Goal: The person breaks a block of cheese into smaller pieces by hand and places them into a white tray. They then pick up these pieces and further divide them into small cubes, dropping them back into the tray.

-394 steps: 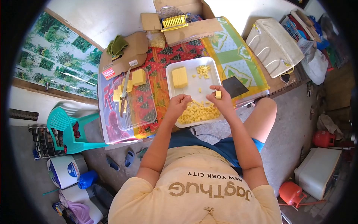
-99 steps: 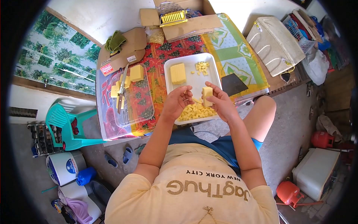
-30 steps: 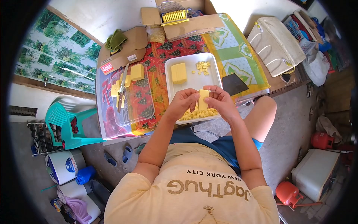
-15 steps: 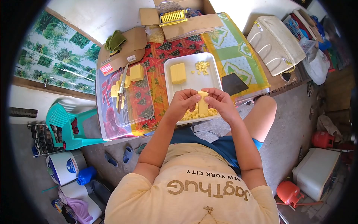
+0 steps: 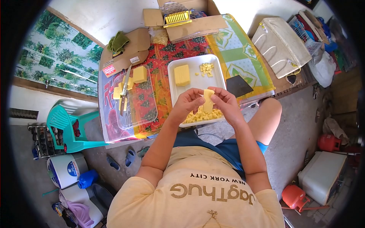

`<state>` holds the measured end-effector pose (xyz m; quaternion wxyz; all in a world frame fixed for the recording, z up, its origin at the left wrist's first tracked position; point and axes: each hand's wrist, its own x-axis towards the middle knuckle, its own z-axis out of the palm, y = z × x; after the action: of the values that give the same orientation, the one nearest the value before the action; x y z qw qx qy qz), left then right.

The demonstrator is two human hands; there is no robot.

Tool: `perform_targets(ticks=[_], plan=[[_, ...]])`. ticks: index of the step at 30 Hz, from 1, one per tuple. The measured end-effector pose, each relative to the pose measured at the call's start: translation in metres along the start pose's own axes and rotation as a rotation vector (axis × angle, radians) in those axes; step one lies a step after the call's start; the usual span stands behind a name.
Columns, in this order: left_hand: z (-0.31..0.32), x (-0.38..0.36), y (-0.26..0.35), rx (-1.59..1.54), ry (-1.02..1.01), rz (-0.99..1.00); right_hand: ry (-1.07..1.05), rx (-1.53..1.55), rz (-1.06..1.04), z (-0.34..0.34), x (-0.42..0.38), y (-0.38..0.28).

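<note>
A flat yellow slab of cheese (image 5: 208,102) stands upright between my two hands, above the near part of a white tray (image 5: 172,62). My left hand (image 5: 188,104) is closed with thumb and fingertips at the slab's left edge. On the other side, my right hand (image 5: 225,102) pinches the upper right edge. Below them, small cheese cubes (image 5: 201,117) fill the tray's near end. Farther back in the tray lie a block of cheese (image 5: 182,75) and a small group of cubes (image 5: 206,69).
Left of the tray, a knife (image 5: 126,81) rests across cheese pieces on a clear plastic lid (image 5: 146,114), beside another cheese block (image 5: 140,74). A dark flat board (image 5: 238,86) lies right of the tray. At the back, a yellow slicer (image 5: 177,17) sits on an open cardboard box (image 5: 197,29).
The slab has tilted and shifted slightly in my fingers, its top a little lower and to the right. Both hands stay above the tray's near end.
</note>
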<state>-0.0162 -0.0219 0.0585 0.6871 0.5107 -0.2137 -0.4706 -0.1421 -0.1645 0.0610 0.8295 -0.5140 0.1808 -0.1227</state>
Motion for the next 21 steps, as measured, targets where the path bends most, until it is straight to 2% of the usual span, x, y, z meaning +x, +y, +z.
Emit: perform_targets(ticks=[3, 5, 9, 21], plan=[[-0.0061, -0.0004, 0.0055, 0.164, -0.025, -0.082, 0.027, 0.015, 0.018, -0.0019, 0.0001, -0.0059], [-0.0074, -0.0018, 0.0070, 0.204, -0.039, -0.127, -0.036, -0.027, -0.023, -0.0006, -0.0006, -0.0075], [-0.0071, -0.0021, 0.0074, 0.189, -0.030, -0.118, -0.119, -0.064, -0.030, -0.0005, -0.0009, -0.0088], [-0.0066, -0.0027, 0.0030, 0.084, -0.042, -0.086, -0.114, -0.011, -0.011, -0.0019, -0.0016, -0.0078]])
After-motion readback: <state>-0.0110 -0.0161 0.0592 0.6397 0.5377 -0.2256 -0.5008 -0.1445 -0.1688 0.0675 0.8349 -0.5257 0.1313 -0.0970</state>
